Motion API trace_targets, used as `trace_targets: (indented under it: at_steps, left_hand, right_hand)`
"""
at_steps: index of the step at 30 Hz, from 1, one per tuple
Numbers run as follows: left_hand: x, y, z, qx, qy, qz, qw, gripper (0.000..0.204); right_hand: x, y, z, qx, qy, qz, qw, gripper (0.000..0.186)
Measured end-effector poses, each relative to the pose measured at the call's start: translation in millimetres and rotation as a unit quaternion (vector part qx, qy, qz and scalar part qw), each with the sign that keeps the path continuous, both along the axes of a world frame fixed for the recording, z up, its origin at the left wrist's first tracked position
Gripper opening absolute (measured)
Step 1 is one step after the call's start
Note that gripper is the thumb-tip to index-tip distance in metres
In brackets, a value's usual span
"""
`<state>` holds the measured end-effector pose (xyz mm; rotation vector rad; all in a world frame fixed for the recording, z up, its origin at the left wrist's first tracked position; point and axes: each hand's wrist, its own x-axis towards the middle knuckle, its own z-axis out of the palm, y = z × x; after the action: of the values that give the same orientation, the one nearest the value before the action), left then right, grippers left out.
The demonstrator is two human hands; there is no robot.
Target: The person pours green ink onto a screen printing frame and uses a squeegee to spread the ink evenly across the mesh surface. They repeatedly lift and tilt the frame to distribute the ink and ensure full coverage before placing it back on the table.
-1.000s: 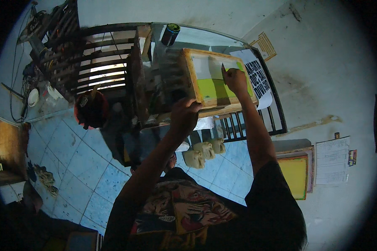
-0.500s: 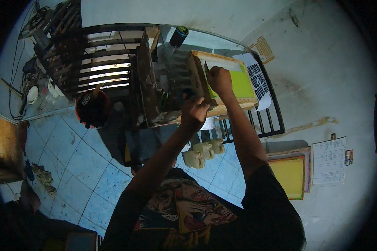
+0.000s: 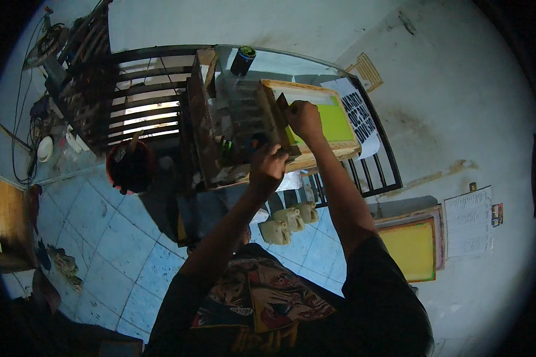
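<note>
Pale wall [image 3: 250,27] behind, blue tile floor [image 3: 104,238] below; a dark-edged glass table [image 3: 235,98] stands far of the person. On it: a wood frame [image 3: 338,146] toward the right, a dark can [image 3: 243,62] at the far side, and a lettered sheet [image 3: 358,116] just right of the frame. Three jugs [image 3: 276,232] sit on the floor, near side.

Progress, judged: work on the frame is under way, about midway at best. Yellow-green fills the near and right part of its panel; a pale strip remains along the far side. Whether that strip is meant to stay pale cannot be told.

Right hand [image 3: 306,121]: over the frame's left side, fingers closed round a thin dark tool [image 3: 281,101], tip pointing far and left. Tool contact with the wood is unclear.

Left hand [image 3: 268,166]: fingers curled at the frame's near-left corner; firm grip or mere contact, cannot tell. The frame lies right of these fingers, below the right ones.
</note>
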<state>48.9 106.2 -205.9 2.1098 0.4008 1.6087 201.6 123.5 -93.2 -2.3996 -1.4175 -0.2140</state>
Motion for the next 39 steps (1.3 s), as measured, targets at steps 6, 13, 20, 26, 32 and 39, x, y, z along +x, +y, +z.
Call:
trace_targets:
  at_steps: [6,13,20,26,32,39]
  left_hand:
    - [0,0,0,-0.056,0.024,-0.046,0.997,0.022]
    - [4,-4,6,-0.061,0.103,-0.027,0.992,0.031]
    - [4,-10,-5,-0.029,0.125,0.025,0.991,0.036]
    - [2,-15,-6,-0.071,0.143,0.036,0.986,0.033]
    - [6,-18,-2,-0.056,0.116,0.053,0.99,0.033]
    - [2,-19,3,-0.086,0.139,0.019,0.986,0.032]
  right_hand:
    - [27,-13,19,0.062,0.079,0.001,0.995,0.023]
    - [132,-41,44,0.093,-0.044,0.007,0.995,0.022]
    - [221,-61,45,0.073,-0.075,-0.049,0.993,0.023]
    - [257,-61,28,0.058,-0.076,-0.051,0.994,0.02]
    - [286,-59,5,0.055,-0.077,-0.043,0.995,0.02]
    - [293,-56,1,0.034,-0.099,-0.045,0.993,0.017]
